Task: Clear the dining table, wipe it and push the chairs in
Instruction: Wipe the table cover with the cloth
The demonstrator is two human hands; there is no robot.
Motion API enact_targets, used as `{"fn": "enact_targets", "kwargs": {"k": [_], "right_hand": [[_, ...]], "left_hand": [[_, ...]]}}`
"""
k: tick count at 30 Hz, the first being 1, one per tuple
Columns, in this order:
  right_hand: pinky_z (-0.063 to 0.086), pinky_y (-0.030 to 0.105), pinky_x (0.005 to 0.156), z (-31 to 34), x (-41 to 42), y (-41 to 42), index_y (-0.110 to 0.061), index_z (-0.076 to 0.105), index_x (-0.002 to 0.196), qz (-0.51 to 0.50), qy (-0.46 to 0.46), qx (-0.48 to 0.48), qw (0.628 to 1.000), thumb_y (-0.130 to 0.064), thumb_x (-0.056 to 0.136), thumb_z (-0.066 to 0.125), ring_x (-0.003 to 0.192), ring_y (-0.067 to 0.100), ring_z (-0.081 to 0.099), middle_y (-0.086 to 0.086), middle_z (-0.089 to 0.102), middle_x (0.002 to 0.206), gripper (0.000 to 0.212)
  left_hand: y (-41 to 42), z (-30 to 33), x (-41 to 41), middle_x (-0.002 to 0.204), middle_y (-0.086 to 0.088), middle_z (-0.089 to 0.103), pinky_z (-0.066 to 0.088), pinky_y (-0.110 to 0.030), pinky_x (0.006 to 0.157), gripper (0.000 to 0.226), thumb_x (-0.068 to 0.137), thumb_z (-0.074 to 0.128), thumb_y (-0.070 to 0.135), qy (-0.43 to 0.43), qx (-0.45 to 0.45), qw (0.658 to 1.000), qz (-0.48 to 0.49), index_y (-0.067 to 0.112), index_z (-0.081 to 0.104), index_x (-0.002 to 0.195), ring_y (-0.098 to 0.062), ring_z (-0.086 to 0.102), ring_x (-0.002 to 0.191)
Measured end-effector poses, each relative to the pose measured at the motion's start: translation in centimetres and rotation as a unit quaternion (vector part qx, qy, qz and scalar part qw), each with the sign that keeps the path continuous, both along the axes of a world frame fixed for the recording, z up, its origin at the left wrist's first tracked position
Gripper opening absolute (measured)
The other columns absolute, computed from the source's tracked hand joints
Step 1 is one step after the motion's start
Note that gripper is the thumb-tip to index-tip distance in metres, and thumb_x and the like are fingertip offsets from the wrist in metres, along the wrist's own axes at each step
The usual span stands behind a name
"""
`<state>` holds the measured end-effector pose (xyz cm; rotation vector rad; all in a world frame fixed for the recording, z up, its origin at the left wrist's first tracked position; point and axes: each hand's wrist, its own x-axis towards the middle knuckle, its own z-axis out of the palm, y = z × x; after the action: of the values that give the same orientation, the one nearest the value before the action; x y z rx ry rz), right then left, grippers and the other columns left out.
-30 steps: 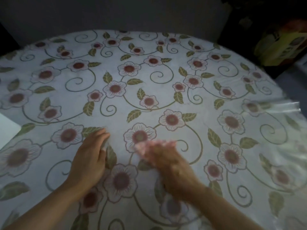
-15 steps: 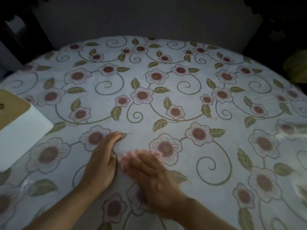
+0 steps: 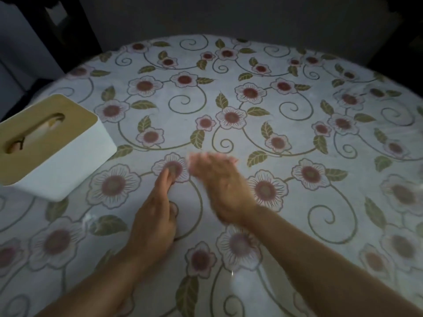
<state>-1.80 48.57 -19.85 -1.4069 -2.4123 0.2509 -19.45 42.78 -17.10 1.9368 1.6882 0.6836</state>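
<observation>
A round dining table is covered by a white cloth with red flowers and green leaves under a clear plastic sheet. My left hand stands on its edge on the cloth with its fingers straight, the tips touching a flower. Just to its right, my right hand lies flat over the cloth, blurred by motion. Something pink shows at its fingertips, too blurred to identify. Neither hand visibly grips anything.
A white tissue box with a tan slotted lid stands at the table's left edge, close to my left hand. A dark chair back rises behind the table's far left. Beyond the far edge it is dark.
My view has swung left, bringing the tissue box fully into sight. My right hand swept in toward the left hand and now sits slightly farther up the table. The left hand stays planted.
</observation>
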Motion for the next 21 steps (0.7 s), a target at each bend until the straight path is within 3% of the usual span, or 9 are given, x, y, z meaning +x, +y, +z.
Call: {"fn": "enact_targets", "kwargs": {"k": [3,5,8,10,12,15,18,20,21], "right_hand": [[0.015,0.044,0.118,1.1,0.3,-7.2,-0.023,0.037,0.144,0.150,0.004,-0.035,0.988,0.001,0.089,0.047,0.145,0.018,0.018,-0.002,0.031,0.153,0.061],[0.022,0.044,0.116,2.5,2.3,-9.4,-0.019,0.046,0.139,0.198,-0.001,-0.069,0.978,-0.004,0.093,0.042,0.143,0.019,0.025,-0.001,0.037,0.151,0.048],[0.036,0.053,0.106,3.0,7.8,-8.0,-0.001,0.049,0.135,-0.004,-0.010,-0.081,0.997,-0.020,0.097,0.021,0.132,0.032,0.043,0.017,0.047,0.141,0.050],[0.029,0.057,0.109,2.7,11.2,-6.8,-0.002,0.032,0.144,-0.133,-0.013,-0.073,0.988,-0.035,0.101,0.009,0.141,0.030,0.028,0.015,0.031,0.152,0.059],[0.021,0.056,0.113,1.7,10.7,-7.0,-0.006,0.026,0.147,-0.179,-0.027,-0.067,0.981,-0.042,0.100,0.004,0.145,0.028,0.017,0.012,0.023,0.155,0.064],[0.015,0.053,0.116,1.6,5.6,-11.1,0.001,0.035,0.142,-0.062,0.031,-0.066,0.995,-0.029,0.102,0.016,0.145,0.029,0.016,0.015,0.023,0.154,0.054],[0.008,0.036,0.119,3.8,4.2,-15.7,-0.006,0.046,0.137,0.101,0.101,-0.144,0.979,-0.014,0.096,0.032,0.145,0.012,0.015,0.002,0.029,0.152,0.045],[0.006,0.026,0.119,5.0,6.9,-17.3,-0.017,0.050,0.135,0.125,0.092,-0.175,0.972,-0.017,0.095,0.036,0.143,0.000,0.013,-0.006,0.032,0.151,0.043],[0.011,0.027,0.119,5.2,8.9,-17.8,-0.017,0.050,0.135,0.101,0.086,-0.170,0.977,-0.013,0.094,0.039,0.143,0.000,0.015,-0.006,0.032,0.151,0.042]], "left_hand": [[-0.3,1.3,-0.3,0.150,0.003,0.034,0.028,-0.023,0.105,0.068,0.089,0.043,-0.005,-0.011,-0.064,0.998,0.026,0.021,0.021,0.147,-0.017,0.037,0.134],[-1.0,1.6,-0.9,0.151,0.001,0.032,0.027,-0.028,0.110,0.063,0.090,0.042,-0.003,0.018,-0.076,0.997,0.014,0.021,0.026,0.146,-0.017,0.033,0.136],[-3.1,1.5,-2.1,0.156,0.006,0.018,0.015,-0.020,0.112,0.059,0.091,0.041,-0.005,0.065,-0.073,0.994,-0.049,0.019,0.031,0.144,-0.009,0.016,0.143],[-4.7,1.2,-2.4,0.156,0.006,0.015,0.008,-0.016,0.110,0.062,0.089,0.042,-0.007,0.095,-0.063,0.991,-0.070,0.016,0.031,0.145,-0.010,0.013,0.144],[-5.8,1.1,-2.3,0.155,-0.003,0.021,0.008,-0.020,0.109,0.065,0.084,0.047,-0.011,0.110,-0.039,0.990,-0.078,0.009,0.033,0.144,-0.020,0.019,0.143],[-6.9,1.4,-1.5,0.158,0.000,0.010,0.005,-0.020,0.112,0.068,0.087,0.041,-0.010,0.115,-0.057,0.990,-0.054,0.012,0.022,0.148,-0.016,0.009,0.145],[-8.1,2.2,-0.6,0.158,0.001,0.006,0.009,-0.024,0.116,0.066,0.089,0.040,-0.006,0.106,-0.079,0.989,-0.060,0.013,0.019,0.148,-0.014,0.004,0.145],[-9.2,2.5,-0.1,0.158,0.002,0.006,0.010,-0.025,0.116,0.064,0.090,0.039,-0.005,0.107,-0.085,0.987,-0.081,0.014,0.020,0.148,-0.013,0.003,0.145],[-9.8,2.5,0.2,0.158,0.003,0.008,0.009,-0.024,0.115,0.062,0.091,0.039,-0.004,0.105,-0.082,0.987,-0.088,0.015,0.021,0.148,-0.013,0.004,0.145]]}}
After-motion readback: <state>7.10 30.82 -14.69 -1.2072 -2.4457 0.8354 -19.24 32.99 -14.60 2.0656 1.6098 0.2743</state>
